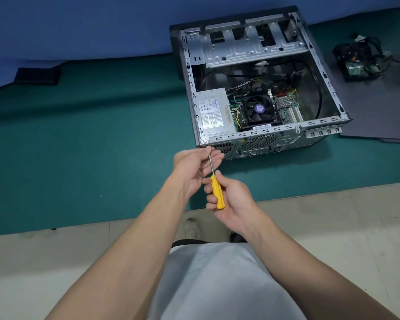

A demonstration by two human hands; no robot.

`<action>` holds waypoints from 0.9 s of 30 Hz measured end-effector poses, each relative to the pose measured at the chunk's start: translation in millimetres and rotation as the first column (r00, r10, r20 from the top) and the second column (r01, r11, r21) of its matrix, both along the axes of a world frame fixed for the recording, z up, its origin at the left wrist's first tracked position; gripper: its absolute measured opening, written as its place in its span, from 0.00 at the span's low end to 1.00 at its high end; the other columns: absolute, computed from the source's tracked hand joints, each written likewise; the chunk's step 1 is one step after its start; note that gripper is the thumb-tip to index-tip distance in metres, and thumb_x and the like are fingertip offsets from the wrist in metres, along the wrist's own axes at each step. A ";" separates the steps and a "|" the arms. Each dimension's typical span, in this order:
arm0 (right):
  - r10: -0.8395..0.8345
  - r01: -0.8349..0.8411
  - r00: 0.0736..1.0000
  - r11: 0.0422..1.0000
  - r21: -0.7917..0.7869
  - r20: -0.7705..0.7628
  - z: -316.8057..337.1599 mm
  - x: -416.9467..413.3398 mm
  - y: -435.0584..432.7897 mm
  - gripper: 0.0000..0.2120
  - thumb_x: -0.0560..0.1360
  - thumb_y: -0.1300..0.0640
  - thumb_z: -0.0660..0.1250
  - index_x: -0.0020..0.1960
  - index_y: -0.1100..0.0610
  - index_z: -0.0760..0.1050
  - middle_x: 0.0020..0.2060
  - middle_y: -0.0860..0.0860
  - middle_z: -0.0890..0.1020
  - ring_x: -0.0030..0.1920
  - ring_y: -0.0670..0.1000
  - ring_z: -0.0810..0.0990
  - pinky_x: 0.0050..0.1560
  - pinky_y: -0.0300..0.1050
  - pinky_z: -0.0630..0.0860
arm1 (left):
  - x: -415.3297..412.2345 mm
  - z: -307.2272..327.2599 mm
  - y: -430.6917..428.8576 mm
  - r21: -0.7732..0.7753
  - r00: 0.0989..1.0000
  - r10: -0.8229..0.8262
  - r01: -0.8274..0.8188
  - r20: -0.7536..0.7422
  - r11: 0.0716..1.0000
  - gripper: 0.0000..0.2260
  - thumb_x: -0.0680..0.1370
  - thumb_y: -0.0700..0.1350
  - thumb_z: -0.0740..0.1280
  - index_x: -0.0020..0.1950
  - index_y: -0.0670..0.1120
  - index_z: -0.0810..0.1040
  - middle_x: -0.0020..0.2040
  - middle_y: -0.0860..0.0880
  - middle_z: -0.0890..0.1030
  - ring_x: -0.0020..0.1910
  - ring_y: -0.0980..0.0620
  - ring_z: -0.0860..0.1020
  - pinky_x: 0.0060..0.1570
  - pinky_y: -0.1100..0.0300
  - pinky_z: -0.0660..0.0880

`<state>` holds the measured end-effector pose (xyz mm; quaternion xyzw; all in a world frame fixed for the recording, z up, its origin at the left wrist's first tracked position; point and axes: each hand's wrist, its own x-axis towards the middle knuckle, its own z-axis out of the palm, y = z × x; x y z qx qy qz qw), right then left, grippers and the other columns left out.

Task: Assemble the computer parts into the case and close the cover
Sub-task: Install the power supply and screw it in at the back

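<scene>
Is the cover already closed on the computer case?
No, the computer case lies open with its power supply and fan showing, and the dark cover lies flat beside it on the right.

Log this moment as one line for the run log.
right hand: grips yellow screwdriver | left hand: pinches its shaft tip | case: open | power supply: inside case

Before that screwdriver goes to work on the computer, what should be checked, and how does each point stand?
1. Grip: right hand holds the screwdriver by its handle: ok.
2. Steadying: left hand pinches the shaft tip: ok.
3. Anything on the tip: cannot tell, fingers hide it.
4. Fitted: power supply sits inside the case: ok.
5. Fitted: cable bundle: not ok, lies outside.
6. Closed: cover: not ok, lies beside the case.
</scene>
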<state>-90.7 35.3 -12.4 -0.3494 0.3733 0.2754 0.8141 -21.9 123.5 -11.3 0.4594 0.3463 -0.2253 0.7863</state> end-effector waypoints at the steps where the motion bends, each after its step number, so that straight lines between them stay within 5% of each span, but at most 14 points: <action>1: 0.013 -0.012 1.000 0.997 -0.075 0.016 -0.4 -0.7 1.2 0.15 0.80 0.49 0.62 0.45 0.62 0.75 0.29 0.52 0.74 0.24 0.46 0.67 0.21 0.37 0.61 | -0.2 -0.4 -1.1 0.024 1.000 0.023 -0.023 0.000 0.999 0.03 0.77 0.32 0.66 0.45 0.33 0.77 0.37 0.38 0.84 0.37 0.46 0.85 0.34 0.62 0.80; 6: 0.090 -0.021 0.987 0.893 -0.449 0.134 -2.8 -1.9 1.3 0.08 0.77 0.57 0.68 0.46 0.63 0.77 0.31 0.52 0.75 0.26 0.45 0.69 0.23 0.36 0.64 | -2.5 -0.6 -8.1 0.058 0.995 0.103 -0.103 0.006 0.993 0.02 0.74 0.30 0.70 0.44 0.32 0.78 0.34 0.39 0.83 0.35 0.46 0.84 0.34 0.63 0.80; 10: -0.035 0.034 0.999 0.999 0.016 0.024 -1.0 1.2 -4.6 0.13 0.80 0.53 0.62 0.44 0.62 0.76 0.28 0.51 0.71 0.23 0.44 0.63 0.21 0.35 0.58 | -2.9 2.3 -1.6 -0.044 0.999 0.026 -0.027 -0.025 0.999 0.04 0.76 0.32 0.67 0.49 0.31 0.77 0.42 0.35 0.84 0.37 0.46 0.85 0.26 0.65 0.76; 12: -0.023 0.024 1.000 0.996 0.087 -0.012 -1.3 3.1 -6.6 0.14 0.79 0.50 0.63 0.43 0.61 0.76 0.28 0.50 0.71 0.22 0.45 0.64 0.21 0.36 0.59 | -1.6 3.1 -0.6 -0.048 0.999 0.009 -0.010 -0.032 0.999 0.03 0.77 0.31 0.66 0.49 0.31 0.77 0.41 0.36 0.84 0.38 0.45 0.85 0.29 0.64 0.77; 17: 0.104 -0.055 0.991 0.898 -0.436 0.088 -2.4 -0.9 -6.2 0.13 0.73 0.50 0.72 0.43 0.60 0.76 0.30 0.51 0.76 0.26 0.46 0.71 0.23 0.39 0.66 | -2.7 0.5 -7.6 -0.003 0.994 0.110 -0.110 -0.012 0.994 0.02 0.75 0.29 0.69 0.46 0.31 0.77 0.36 0.37 0.83 0.36 0.45 0.84 0.34 0.62 0.80; 20: 0.153 -0.078 0.984 0.840 -0.538 0.096 -2.5 0.0 -4.6 0.14 0.78 0.52 0.66 0.40 0.60 0.76 0.29 0.51 0.75 0.25 0.46 0.69 0.24 0.37 0.64 | -4.5 -0.9 -10.5 0.018 0.991 0.137 -0.137 0.002 0.990 0.04 0.73 0.29 0.70 0.45 0.32 0.77 0.35 0.39 0.83 0.36 0.46 0.84 0.35 0.62 0.80; 23: 0.007 -0.005 1.000 0.994 -0.109 0.010 1.1 2.7 -2.9 0.15 0.81 0.52 0.61 0.42 0.62 0.74 0.28 0.50 0.70 0.23 0.44 0.63 0.21 0.35 0.58 | -3.2 1.6 -4.2 -0.037 0.997 0.079 -0.079 -0.005 0.996 0.02 0.75 0.30 0.68 0.46 0.31 0.77 0.38 0.37 0.83 0.38 0.44 0.85 0.37 0.61 0.81; 25: -0.064 0.076 0.995 0.982 0.174 -0.078 1.8 4.2 -4.6 0.16 0.81 0.51 0.59 0.43 0.62 0.73 0.27 0.49 0.69 0.21 0.44 0.61 0.20 0.35 0.57 | -0.4 3.0 1.9 -0.071 1.000 0.013 -0.014 -0.013 0.997 0.03 0.77 0.30 0.66 0.49 0.31 0.77 0.41 0.35 0.83 0.40 0.43 0.85 0.37 0.60 0.81; 27: -0.058 0.071 0.995 0.982 0.177 -0.079 1.6 4.9 -5.2 0.16 0.81 0.50 0.59 0.45 0.62 0.73 0.26 0.50 0.70 0.21 0.44 0.63 0.20 0.35 0.59 | 2.0 4.6 2.3 -0.045 1.000 -0.001 0.000 -0.019 0.999 0.03 0.78 0.29 0.64 0.49 0.30 0.77 0.39 0.35 0.83 0.39 0.43 0.85 0.35 0.60 0.80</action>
